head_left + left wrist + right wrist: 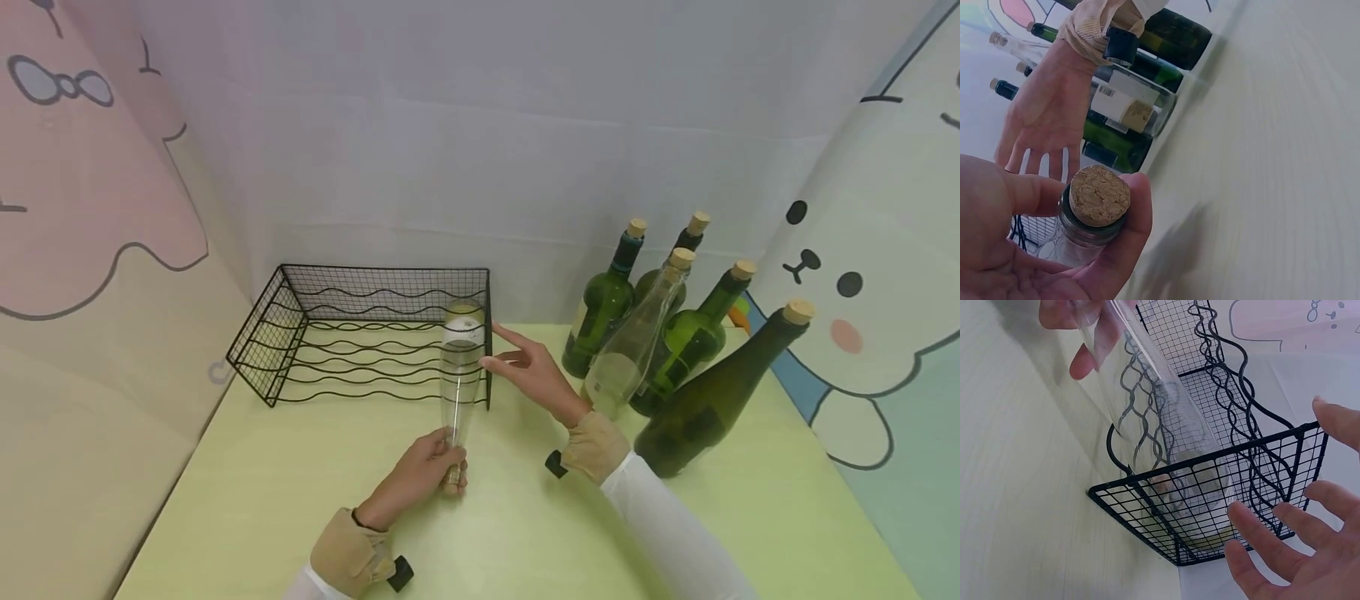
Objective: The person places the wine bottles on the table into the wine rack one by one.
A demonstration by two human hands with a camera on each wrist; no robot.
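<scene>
A clear glass bottle [460, 387] lies in the right end of a black wire rack [488, 333], its neck towards the front. My left hand [416, 475] grips the neck, and the cork [1100, 195] shows between thumb and fingers in the left wrist view. Beside the rack's right mesh side is my right hand [534, 375], its fingers spread. In the right wrist view its fingertips [1244, 515] are at the mesh; whether they touch it I cannot tell. Through the mesh the bottle's base [1207, 528] is visible.
At the right stands a group of corked bottles: a clear bottle [618, 375] and several green ones, with a dark green bottle [693, 425] nearest the front. A pale curtain [450, 183] hangs behind the light table [262, 500].
</scene>
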